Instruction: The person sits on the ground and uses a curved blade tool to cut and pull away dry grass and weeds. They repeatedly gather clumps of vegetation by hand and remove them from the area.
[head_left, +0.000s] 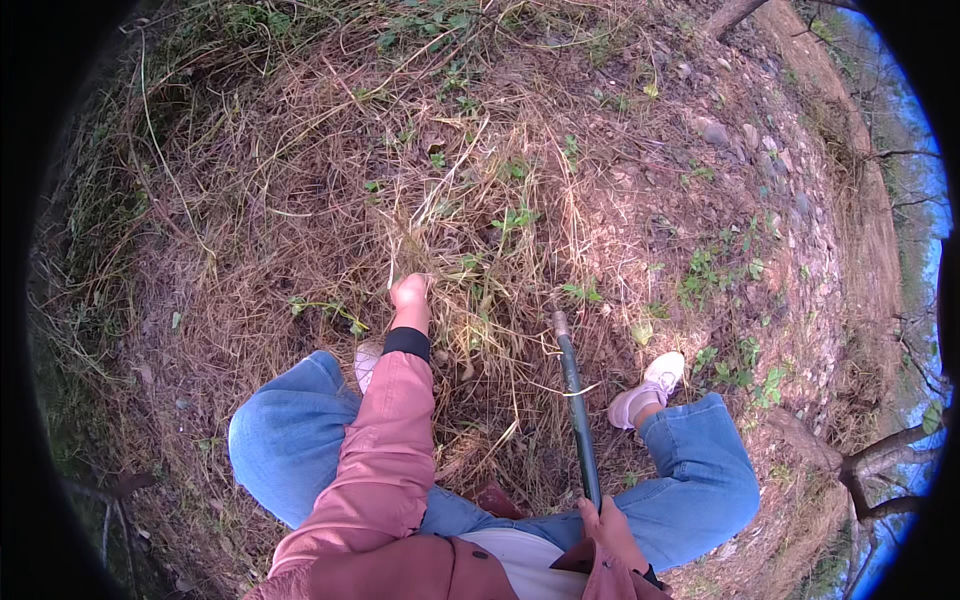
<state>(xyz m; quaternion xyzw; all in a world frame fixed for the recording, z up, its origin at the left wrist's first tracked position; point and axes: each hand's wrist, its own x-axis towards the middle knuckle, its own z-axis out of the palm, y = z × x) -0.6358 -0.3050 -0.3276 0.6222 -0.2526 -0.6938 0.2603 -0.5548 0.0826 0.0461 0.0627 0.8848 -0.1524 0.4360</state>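
My left hand (410, 291) is stretched out ahead over the ground, closed around a bunch of dry grass (432, 245). Its fingers are partly hidden by the stalks. Close to my body at the lower right, my right hand (608, 530) is wrapped round a long-handled tool (577, 408) with a dark green shaft. The shaft slants forward and ends in a worn, brownish section among the grass. What head it carries, if any, cannot be made out. A few straw blades lie across the shaft.
Matted straw and small green weeds (515, 218) cover the slope. My pale shoes (648, 388) stand apart on either side. Stones (715, 132) lie at the upper right. Bare branches (880, 470) reach in from the right edge, and another branch (733, 15) crosses the top right.
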